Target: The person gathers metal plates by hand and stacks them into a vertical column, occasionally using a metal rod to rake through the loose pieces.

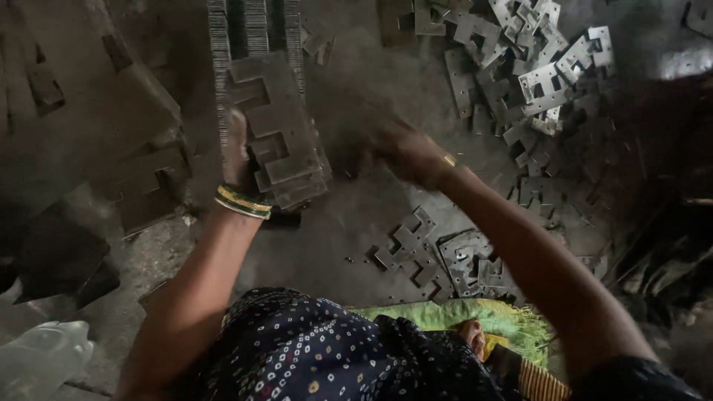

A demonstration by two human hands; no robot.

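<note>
A thick stack of flat grey metal stampings with square notches (282,134) rests tilted on the dark floor. My left hand (236,148), with bangles at the wrist, grips the stack's left edge. My right hand (405,152) is blurred and hovers just right of the stack, above the floor; whether it holds a plate is unclear. A long row of upright stacked plates (252,30) runs back from the stack.
A loose heap of shiny notched plates (542,82) lies at the upper right. Several flat plates (438,256) lie near my knees. Dark metal sheets (141,186) lie on the left, a green cloth (460,315) under me.
</note>
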